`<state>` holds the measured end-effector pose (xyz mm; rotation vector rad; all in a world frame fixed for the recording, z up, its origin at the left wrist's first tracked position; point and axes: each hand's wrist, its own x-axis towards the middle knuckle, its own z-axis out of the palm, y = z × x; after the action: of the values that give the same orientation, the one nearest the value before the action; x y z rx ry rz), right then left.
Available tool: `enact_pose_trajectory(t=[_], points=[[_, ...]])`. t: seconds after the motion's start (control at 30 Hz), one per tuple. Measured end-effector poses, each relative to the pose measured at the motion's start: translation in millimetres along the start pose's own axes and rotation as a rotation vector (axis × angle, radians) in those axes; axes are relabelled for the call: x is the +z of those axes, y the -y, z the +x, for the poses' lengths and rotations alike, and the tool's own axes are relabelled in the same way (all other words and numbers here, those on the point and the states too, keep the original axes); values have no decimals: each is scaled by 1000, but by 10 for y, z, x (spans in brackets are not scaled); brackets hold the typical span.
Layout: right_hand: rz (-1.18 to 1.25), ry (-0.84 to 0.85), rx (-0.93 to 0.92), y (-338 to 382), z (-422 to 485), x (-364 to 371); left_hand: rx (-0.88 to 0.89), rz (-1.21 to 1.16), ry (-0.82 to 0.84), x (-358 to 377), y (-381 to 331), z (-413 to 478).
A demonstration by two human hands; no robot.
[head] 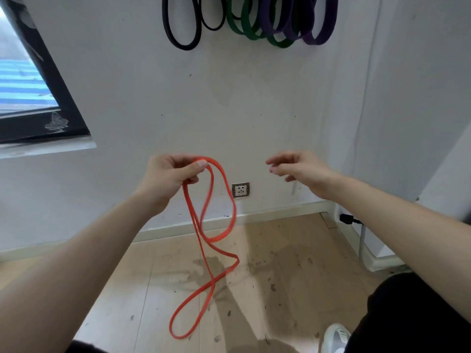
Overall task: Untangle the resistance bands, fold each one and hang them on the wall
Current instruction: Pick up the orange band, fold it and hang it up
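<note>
Nearest me, at 5 o'clock, a white shoe point(335, 337) stands on the wooden floor point(280, 289). At 9 o'clock my left hand point(169, 178) grips the top of the orange band point(216, 238), thumb pinching it; its twisted loops dangle toward 6. At 3 my right hand point(300, 171) hovers with fingers loose, holding nothing. Black bands point(182, 44), green bands point(279, 44) and purple bands point(316, 42) hang on the wall point(153, 98) at 12.
</note>
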<state>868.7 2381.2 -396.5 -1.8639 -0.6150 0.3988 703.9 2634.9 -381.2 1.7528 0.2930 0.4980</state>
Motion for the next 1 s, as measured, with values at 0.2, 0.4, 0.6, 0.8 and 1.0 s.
enact_pose_trajectory(t=[0.2,0.4,0.6,0.8,1.0], points=[[-11,263,-193,292,-137,551,128,100,119,115,-27,-73],[-88,251,-237,416,-143,716,187,102,140,97,-46,-108],[-53,123,-316,549,-212,534,181,193,267,239,41,-129],[32,-59,-422,737,-257,246,117,264,316,429,303,-127],[336,-286,-476,744,-157,-41,14,446,482,433,532,-127]])
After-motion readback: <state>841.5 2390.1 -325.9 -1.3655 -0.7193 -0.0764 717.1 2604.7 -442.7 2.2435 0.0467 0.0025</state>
